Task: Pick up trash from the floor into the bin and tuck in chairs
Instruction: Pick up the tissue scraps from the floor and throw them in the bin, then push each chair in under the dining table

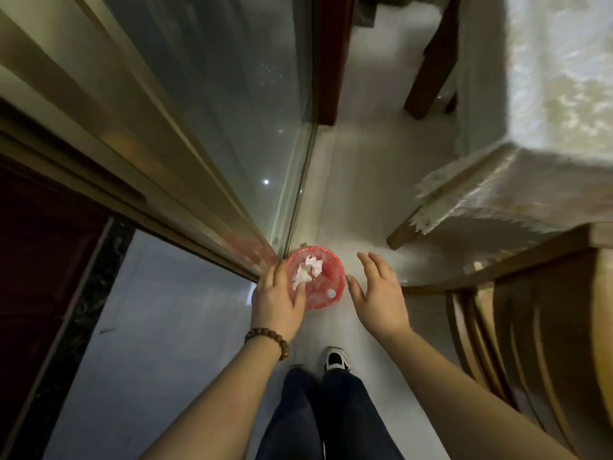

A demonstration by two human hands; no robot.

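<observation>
On the pale tiled floor by the door track stands a small red mesh bin (326, 298). A crumpled white tissue (308, 270) shows inside its rim, along with a small white scrap. My left hand (277, 298), with a bead bracelet on the wrist, hovers over the bin's left edge. Its fingers are spread and the thumb tip is at the tissue; I cannot tell whether they touch. My right hand (378, 292) is open with fingers apart, just right of the bin and holding nothing. A wooden chair (537, 327) stands at the lower right, beside the table.
A glass sliding door (232, 111) with a brass frame runs along the left. A table under a lace cloth (530, 180) fills the upper right, with wooden legs (428, 68) under it. My feet (336, 358) stand on the floor strip between door and chair.
</observation>
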